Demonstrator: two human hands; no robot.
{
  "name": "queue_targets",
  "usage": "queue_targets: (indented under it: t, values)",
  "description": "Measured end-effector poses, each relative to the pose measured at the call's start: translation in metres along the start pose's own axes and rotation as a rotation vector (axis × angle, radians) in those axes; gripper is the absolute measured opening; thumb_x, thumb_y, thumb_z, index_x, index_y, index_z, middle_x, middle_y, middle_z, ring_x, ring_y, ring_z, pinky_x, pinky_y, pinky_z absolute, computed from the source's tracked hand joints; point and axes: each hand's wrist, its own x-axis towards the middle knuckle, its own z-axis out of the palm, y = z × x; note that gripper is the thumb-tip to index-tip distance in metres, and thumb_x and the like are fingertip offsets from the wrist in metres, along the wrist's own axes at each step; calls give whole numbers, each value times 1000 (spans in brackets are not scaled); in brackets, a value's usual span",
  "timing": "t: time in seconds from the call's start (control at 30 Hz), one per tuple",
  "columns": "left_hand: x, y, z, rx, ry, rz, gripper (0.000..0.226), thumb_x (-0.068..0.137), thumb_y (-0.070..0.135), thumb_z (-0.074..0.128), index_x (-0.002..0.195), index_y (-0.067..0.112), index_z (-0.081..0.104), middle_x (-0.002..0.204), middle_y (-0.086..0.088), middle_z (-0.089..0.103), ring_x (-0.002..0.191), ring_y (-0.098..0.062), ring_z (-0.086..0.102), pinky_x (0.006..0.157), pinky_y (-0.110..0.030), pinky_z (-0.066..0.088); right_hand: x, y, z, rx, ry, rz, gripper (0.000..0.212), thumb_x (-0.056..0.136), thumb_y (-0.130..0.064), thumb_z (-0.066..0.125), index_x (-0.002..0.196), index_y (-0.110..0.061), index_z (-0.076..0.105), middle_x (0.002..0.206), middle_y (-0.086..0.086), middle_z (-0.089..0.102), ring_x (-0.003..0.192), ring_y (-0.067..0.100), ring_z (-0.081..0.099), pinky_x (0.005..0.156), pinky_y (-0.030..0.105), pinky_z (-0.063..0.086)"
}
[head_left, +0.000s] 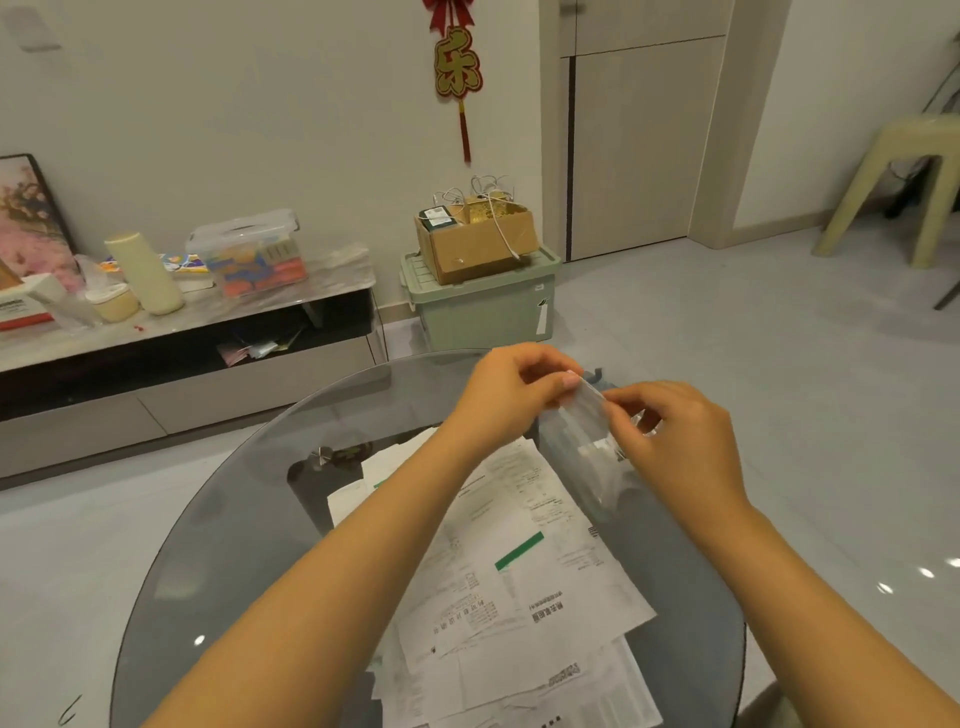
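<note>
My left hand (511, 389) and my right hand (675, 431) are raised over the far side of a round glass table (218, 561). Between them I hold a small clear plastic bag (589, 415). The left thumb and fingers pinch its top edge. The right fingers pinch the same edge from the other side. The bag hangs down, with something small and white inside near its lower part. Below my forearms lies a loose pile of printed paper sheets (519, 587), one with a green bar.
A low TV bench (182, 332) along the left wall carries a clear storage box, a cream cylinder and cups. A green lidded bin (483, 306) with a cardboard box (475, 241) on top stands beyond the table. A beige plastic stool (904, 176) stands at far right.
</note>
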Motion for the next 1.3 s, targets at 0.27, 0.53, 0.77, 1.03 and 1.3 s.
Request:
queue_targets:
  t: [0.27, 0.53, 0.77, 1.03, 1.3]
  values:
    - [55, -9, 34, 239, -222, 9, 12, 91, 7, 57, 83, 15, 61, 85, -8, 73, 81, -17, 71, 83, -36, 57, 21, 29, -10, -221, -67, 245, 11, 83, -21, 64, 84, -23, 75, 74, -5, 68, 84, 18, 50, 64, 26, 34]
    - [78, -21, 55, 346, -304, 39, 13, 90, 4, 55, 82, 12, 61, 82, -6, 72, 80, -14, 69, 84, -35, 56, 29, 37, -12, -320, -121, 291, 11, 82, -23, 64, 79, -24, 75, 75, -2, 71, 84, 24, 58, 76, 34, 47]
    - [84, -22, 56, 394, -285, 103, 12, 90, 4, 53, 84, 12, 61, 83, -5, 72, 81, -13, 68, 81, -31, 54, 31, 33, -11, -320, -124, 299, 12, 83, -23, 62, 81, -23, 75, 75, -3, 70, 83, 23, 59, 74, 33, 49]
    - [84, -31, 57, 456, -302, 116, 12, 91, 4, 53, 87, 10, 63, 85, -5, 70, 83, -17, 65, 82, -33, 53, 29, 30, -3, -407, -138, 225, 17, 87, -25, 58, 95, -24, 73, 84, -3, 70, 93, 21, 51, 80, 30, 38]
    - [87, -38, 62, 555, -348, 115, 12, 87, 8, 60, 86, 15, 69, 87, -1, 70, 85, -19, 64, 80, -39, 54, 30, 36, -4, -491, -198, 226, 19, 87, -21, 55, 91, -25, 74, 85, -3, 70, 90, 20, 48, 80, 29, 36]
